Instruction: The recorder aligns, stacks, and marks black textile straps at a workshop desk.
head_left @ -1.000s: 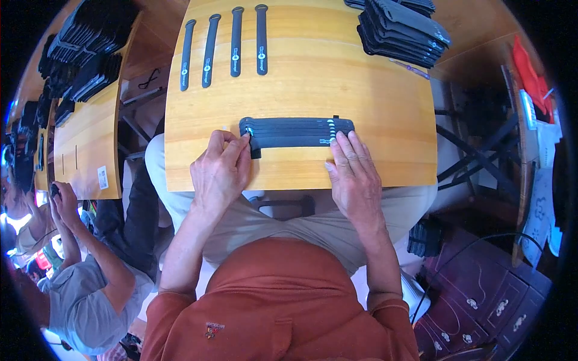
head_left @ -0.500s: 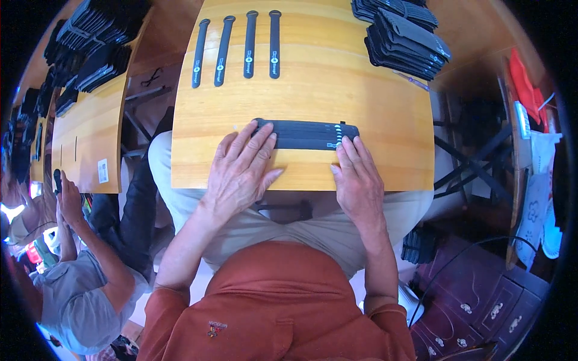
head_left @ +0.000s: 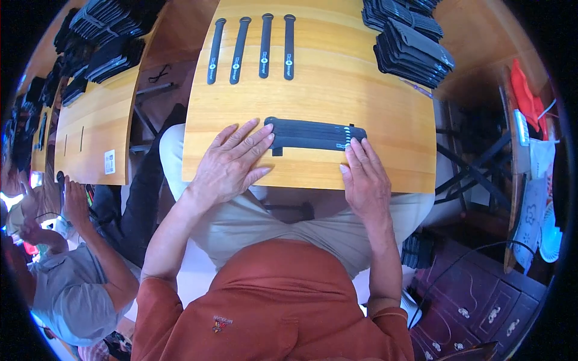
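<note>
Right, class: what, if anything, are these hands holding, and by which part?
Nothing is gripped: the left hand has fingertips at the left end of the near straps, the right hand at their right end.

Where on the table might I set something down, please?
The table is bare between the four straps and the strap bundle, and between those straps and the black stacks. The bundle's ends are crowded by the left hand and right hand.
</note>
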